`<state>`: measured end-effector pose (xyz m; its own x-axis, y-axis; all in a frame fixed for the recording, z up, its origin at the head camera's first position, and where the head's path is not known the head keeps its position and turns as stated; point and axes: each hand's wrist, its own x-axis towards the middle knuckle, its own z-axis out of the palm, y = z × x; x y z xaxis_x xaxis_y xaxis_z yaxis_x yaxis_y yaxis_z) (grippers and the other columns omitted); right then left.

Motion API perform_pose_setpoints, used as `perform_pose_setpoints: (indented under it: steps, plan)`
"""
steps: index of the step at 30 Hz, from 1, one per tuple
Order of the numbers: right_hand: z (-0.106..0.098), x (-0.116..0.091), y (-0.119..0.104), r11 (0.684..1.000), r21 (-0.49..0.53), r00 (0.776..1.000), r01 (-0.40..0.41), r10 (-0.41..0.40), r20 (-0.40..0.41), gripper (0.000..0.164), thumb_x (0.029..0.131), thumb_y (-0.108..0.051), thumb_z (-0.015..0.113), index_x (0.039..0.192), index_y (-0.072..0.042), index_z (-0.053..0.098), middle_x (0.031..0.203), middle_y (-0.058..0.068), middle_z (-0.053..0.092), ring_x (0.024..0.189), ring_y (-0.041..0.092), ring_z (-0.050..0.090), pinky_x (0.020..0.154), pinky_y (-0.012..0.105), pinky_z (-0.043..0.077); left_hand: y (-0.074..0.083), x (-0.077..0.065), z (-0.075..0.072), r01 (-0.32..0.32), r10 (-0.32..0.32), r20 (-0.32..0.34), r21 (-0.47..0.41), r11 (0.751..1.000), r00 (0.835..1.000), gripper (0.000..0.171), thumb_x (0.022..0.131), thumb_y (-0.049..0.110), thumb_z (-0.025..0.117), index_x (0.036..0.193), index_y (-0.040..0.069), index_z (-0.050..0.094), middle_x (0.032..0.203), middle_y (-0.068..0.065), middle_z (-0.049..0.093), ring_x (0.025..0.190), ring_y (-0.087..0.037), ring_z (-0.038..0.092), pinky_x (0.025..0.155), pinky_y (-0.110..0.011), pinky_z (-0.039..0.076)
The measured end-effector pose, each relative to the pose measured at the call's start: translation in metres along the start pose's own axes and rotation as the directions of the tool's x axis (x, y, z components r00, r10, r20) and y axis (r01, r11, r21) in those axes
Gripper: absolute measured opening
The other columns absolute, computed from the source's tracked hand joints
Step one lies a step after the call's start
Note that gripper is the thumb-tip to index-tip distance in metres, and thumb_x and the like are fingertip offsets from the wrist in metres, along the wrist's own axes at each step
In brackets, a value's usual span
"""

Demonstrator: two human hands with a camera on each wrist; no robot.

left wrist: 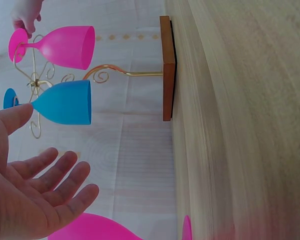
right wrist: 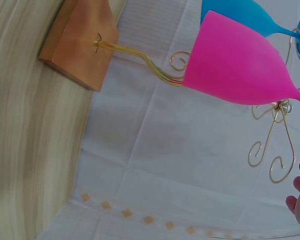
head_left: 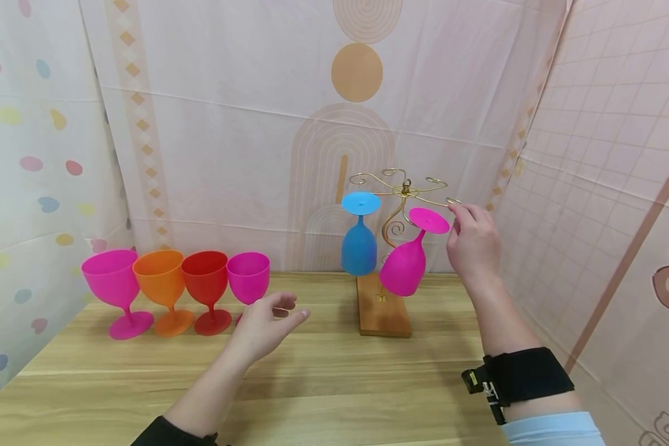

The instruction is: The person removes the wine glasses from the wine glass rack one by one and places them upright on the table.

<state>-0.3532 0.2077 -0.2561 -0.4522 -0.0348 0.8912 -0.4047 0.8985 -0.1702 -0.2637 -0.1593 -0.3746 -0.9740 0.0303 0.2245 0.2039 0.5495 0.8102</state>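
A pink goblet [head_left: 404,266] hangs tilted and upside down on the gold stemware rack [head_left: 406,191]. Beside it a blue goblet [head_left: 359,248] hangs the same way, its round foot uppermost. My right hand [head_left: 476,241] is at the pink goblet's foot, its fingertips by the curled end of a rack arm; whether they pinch anything is hidden. Fingers spread and loosely bent, my left hand [head_left: 267,325] holds nothing. It is in front of a standing pink goblet [head_left: 248,275], hiding most of that goblet's stem and foot. In the left wrist view the left palm [left wrist: 15,200] shows bare.
Further left, an upright row has a red goblet [head_left: 204,282], an orange goblet [head_left: 160,282] and another pink goblet [head_left: 111,279]. The rack's wooden base [head_left: 383,316] stands on the wood-grain table [head_left: 334,390]. Patterned cloth [head_left: 228,124] hangs behind and at both sides.
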Motion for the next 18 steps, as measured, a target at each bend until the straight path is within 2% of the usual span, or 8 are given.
perform_pose_setpoints:
  steps: [5,12,18]
  plan:
    - [-0.0038,0.0017,-0.0025,0.998,0.052,1.000,-0.025,0.025,0.003,0.027,0.098,0.003,0.056,0.118,-0.002,0.072,0.118,0.018,0.067,0.116,0.038,0.060,0.099,0.053,0.051,0.0000,-0.0003,-0.0001,-0.003,0.003,-0.001,0.000,1.000,1.000,0.052,0.089,0.042,0.077,0.130,0.013,0.066,0.120,-0.004,0.068,0.109,-0.024,0.064,0.085,-0.040,0.059]
    - [-0.0082,0.0028,-0.0077,0.988,0.142,0.999,-0.051,0.051,0.005,0.028,0.102,-0.003,0.051,0.121,-0.002,0.072,0.120,0.017,0.067,0.116,0.036,0.060,0.098,0.053,0.051,0.0003,-0.0004,-0.0003,0.000,0.000,0.003,-0.011,1.000,1.000,0.053,0.089,0.043,0.078,0.131,0.013,0.065,0.120,-0.004,0.067,0.109,-0.024,0.064,0.084,-0.040,0.059]
    - [-0.0101,0.0032,-0.0099,0.985,0.172,1.000,-0.016,0.015,0.003,0.028,0.104,-0.010,0.053,0.123,-0.001,0.071,0.122,0.017,0.069,0.118,0.035,0.062,0.099,0.053,0.050,-0.0004,-0.0004,-0.0003,0.001,-0.001,0.002,-0.012,1.000,1.000,0.053,0.089,0.043,0.078,0.131,0.013,0.065,0.121,-0.004,0.067,0.109,-0.024,0.064,0.083,-0.039,0.059]
